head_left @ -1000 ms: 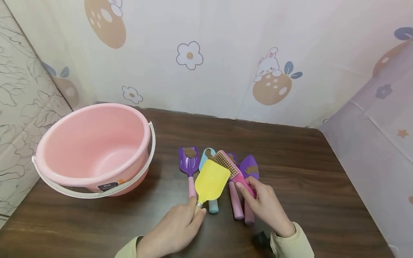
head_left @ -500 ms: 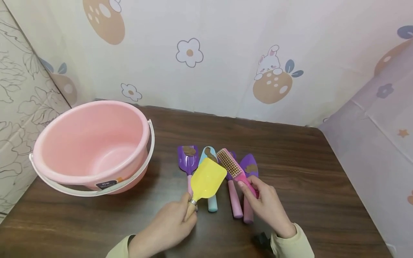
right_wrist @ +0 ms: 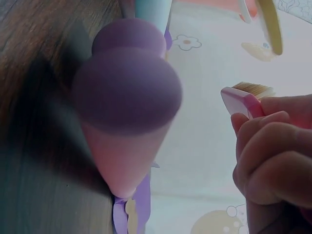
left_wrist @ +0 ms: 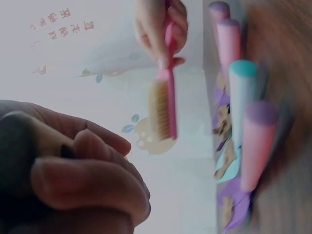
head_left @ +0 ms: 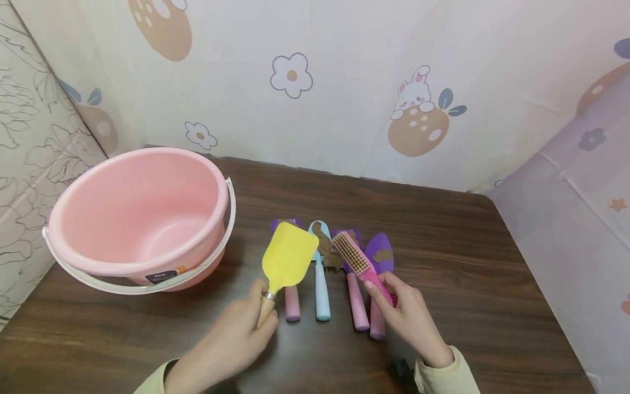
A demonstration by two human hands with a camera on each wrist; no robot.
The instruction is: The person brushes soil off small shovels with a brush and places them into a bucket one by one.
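Note:
In the head view my left hand point(head_left: 223, 336) grips the wooden handle of a small shovel with a yellow blade point(head_left: 290, 254), raised over the table. My right hand point(head_left: 410, 320) holds a pink-handled brush point(head_left: 354, 254), its tan bristles showing. Below them lie garden hand tools side by side: a pink-handled purple shovel point(head_left: 292, 306) partly covered by the yellow blade, a light blue tool point(head_left: 322, 290), a purple tool point(head_left: 357, 303) partly behind the brush, and a pointed purple trowel point(head_left: 379, 249). Brown patches mark their blades. Brush and yellow shovel are apart.
A large pink bucket point(head_left: 143, 269) with its white handle hanging down in front stands at the left of the dark wooden table point(head_left: 443, 235). Patterned curtain point(head_left: 344, 120) closes off the back and right. Near the right sleeve lies a small black object point(head_left: 403, 368).
My left hand has carried the yellow shovel left, away from the brush, uncovering the light blue tool and now covering much of the left purple shovel. The right hand and brush have barely moved.

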